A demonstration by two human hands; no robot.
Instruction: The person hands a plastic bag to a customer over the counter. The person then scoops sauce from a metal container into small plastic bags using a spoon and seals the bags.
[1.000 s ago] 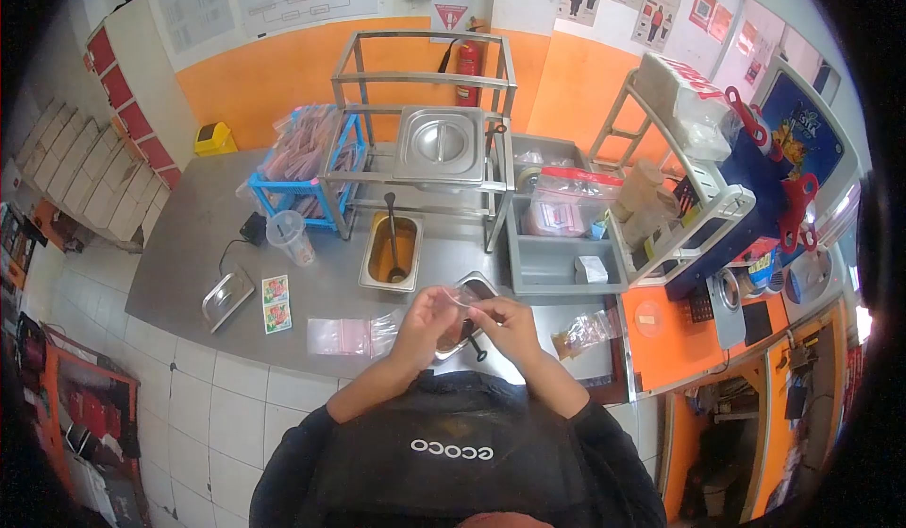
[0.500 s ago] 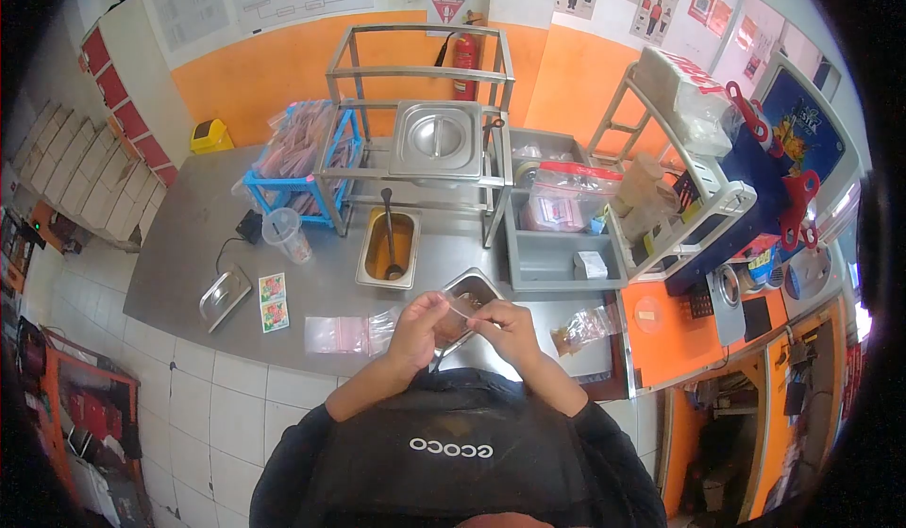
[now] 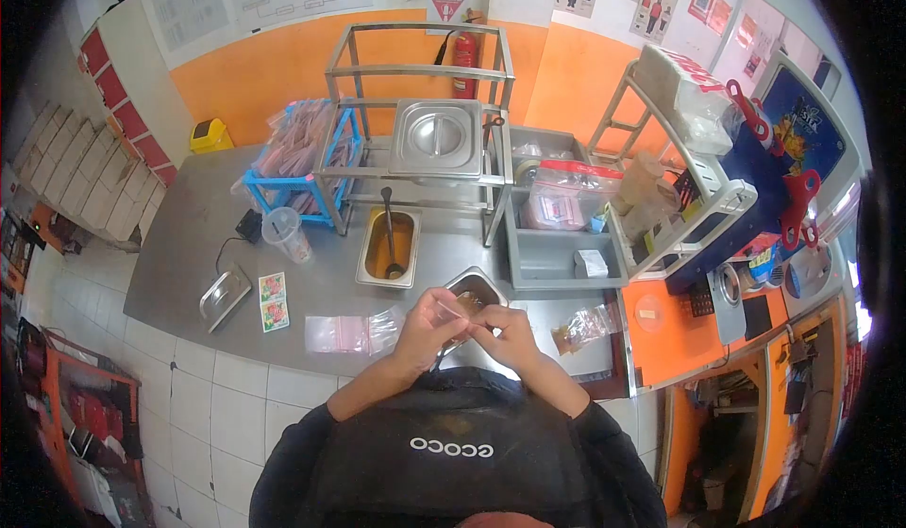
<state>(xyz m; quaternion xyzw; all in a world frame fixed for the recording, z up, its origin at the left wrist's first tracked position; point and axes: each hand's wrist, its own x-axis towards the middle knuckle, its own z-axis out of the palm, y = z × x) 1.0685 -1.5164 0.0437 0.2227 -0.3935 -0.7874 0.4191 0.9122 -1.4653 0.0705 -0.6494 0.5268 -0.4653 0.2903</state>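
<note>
Both hands meet over the near edge of the counter, pinching the top of a small clear zip bag (image 3: 453, 309) whose pale pink strip shows between the fingers. My left hand (image 3: 429, 330) is closed on its left side, my right hand (image 3: 505, 333) on its right. Just beyond them stands a steel food pan (image 3: 491, 283) with brownish contents, partly hidden by the hands. To the left lies a stack of flat clear zip bags (image 3: 340, 334) with pink strips. On the right rests a filled clear bag (image 3: 585, 328) with something brown inside.
A pan of orange-brown sauce (image 3: 404, 231) holds a ladle (image 3: 389, 235). Behind it rises a steel rack (image 3: 340, 165) with a lidded pan (image 3: 436, 138). Blue basket (image 3: 330, 209), plastic cup (image 3: 286, 235), steel lid (image 3: 225, 298) and sachets (image 3: 273, 301) stand left; grey tray (image 3: 557, 278) right.
My fingers have shifted along the bag's top edge and come closer together, with the left hand turned slightly inward. Everything else on the counter stays in place.
</note>
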